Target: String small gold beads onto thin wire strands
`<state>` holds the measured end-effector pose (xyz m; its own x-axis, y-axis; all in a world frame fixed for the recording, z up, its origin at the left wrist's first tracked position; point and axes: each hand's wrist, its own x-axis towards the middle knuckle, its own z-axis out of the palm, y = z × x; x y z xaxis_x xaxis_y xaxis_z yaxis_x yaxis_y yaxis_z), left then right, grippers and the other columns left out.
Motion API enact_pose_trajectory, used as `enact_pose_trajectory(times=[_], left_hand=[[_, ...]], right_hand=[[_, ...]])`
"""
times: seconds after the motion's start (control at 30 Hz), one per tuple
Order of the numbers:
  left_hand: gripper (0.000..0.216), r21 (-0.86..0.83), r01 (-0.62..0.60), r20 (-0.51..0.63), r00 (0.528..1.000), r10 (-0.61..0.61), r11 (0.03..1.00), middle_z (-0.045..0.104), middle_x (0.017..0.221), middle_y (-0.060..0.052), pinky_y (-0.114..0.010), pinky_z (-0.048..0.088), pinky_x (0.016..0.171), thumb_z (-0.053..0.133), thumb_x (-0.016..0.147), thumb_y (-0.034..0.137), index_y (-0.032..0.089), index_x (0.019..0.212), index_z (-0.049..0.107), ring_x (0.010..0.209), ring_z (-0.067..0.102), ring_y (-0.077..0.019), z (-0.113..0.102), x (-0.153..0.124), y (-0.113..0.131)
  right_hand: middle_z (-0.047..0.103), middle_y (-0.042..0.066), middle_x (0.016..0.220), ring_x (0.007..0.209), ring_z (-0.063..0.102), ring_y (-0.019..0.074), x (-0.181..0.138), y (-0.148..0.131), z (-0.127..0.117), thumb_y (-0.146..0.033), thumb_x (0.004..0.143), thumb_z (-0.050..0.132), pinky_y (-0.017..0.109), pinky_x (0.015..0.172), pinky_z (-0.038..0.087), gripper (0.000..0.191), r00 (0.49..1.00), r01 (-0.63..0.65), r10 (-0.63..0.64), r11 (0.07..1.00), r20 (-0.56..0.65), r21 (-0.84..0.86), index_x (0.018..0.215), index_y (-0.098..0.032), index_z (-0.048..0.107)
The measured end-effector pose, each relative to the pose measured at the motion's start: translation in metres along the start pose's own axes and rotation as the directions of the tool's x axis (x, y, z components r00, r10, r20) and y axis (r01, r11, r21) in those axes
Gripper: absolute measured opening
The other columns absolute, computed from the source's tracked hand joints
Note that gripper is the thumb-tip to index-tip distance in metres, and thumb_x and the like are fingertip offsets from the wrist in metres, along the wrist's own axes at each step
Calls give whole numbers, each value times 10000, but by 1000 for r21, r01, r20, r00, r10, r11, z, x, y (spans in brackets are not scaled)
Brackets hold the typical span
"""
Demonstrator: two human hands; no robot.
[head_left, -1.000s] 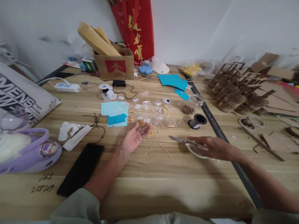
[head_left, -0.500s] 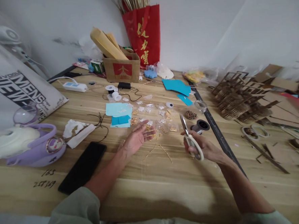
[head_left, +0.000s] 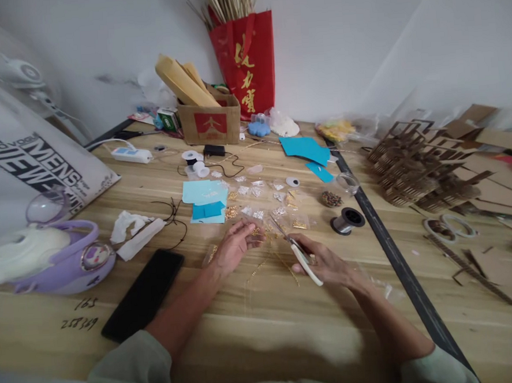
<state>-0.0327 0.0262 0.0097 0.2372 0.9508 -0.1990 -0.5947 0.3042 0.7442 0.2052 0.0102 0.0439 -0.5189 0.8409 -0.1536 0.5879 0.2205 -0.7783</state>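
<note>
My right hand (head_left: 323, 262) grips a pair of scissors (head_left: 304, 263) by white handles. The metal blades point up and left, toward my left hand (head_left: 237, 244). Its fingers are drawn together in a pinch; gold beads show beside the fingertips, but what they hold is too small to make out. Below and between my hands, a thin gold chain (head_left: 257, 270) lies on the wood in an upside-down V. Small clear bags with gold pieces (head_left: 299, 224) and silvery pieces (head_left: 256, 190) spread out beyond my fingers. Another little bag (head_left: 211, 254) lies by my left wrist.
A black phone (head_left: 143, 294) lies beside my left forearm. A wire spool (head_left: 347, 220) and a dish of dark beads (head_left: 331, 198) stand beyond my right hand. Blue cards (head_left: 207, 209), a cardboard box (head_left: 210, 122), and brown slatted baskets (head_left: 411, 170) surround the work area.
My right hand has moved left, bringing the scissors close to my left hand, with the blades turned further left. The left fingers, spread before, have closed together.
</note>
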Motion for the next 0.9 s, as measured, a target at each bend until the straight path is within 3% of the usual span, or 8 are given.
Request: enact_pose_trajectory(times=[0.57, 0.9], left_hand=[[290, 132, 110, 11, 994, -112, 985, 722, 832, -43, -283, 544, 660, 795, 642, 293, 130, 836, 653, 710, 716, -215, 7, -3, -11], [277, 175, 84, 42, 995, -93, 981, 720, 799, -65, -310, 562, 660, 795, 622, 292, 114, 805, 687, 698, 695, -201, 6, -3, -10]], right_hand=[[592, 51, 887, 751, 487, 163, -1, -1, 5, -500, 748, 652, 245, 621, 385, 623, 998, 6, -16, 987, 64, 158, 1235, -123, 556], [549, 13, 791, 641, 400, 112, -1, 4, 8, -482, 805, 625, 218, 554, 323, 558, 998, 29, -37, 993, 59, 118, 1234, -128, 577]])
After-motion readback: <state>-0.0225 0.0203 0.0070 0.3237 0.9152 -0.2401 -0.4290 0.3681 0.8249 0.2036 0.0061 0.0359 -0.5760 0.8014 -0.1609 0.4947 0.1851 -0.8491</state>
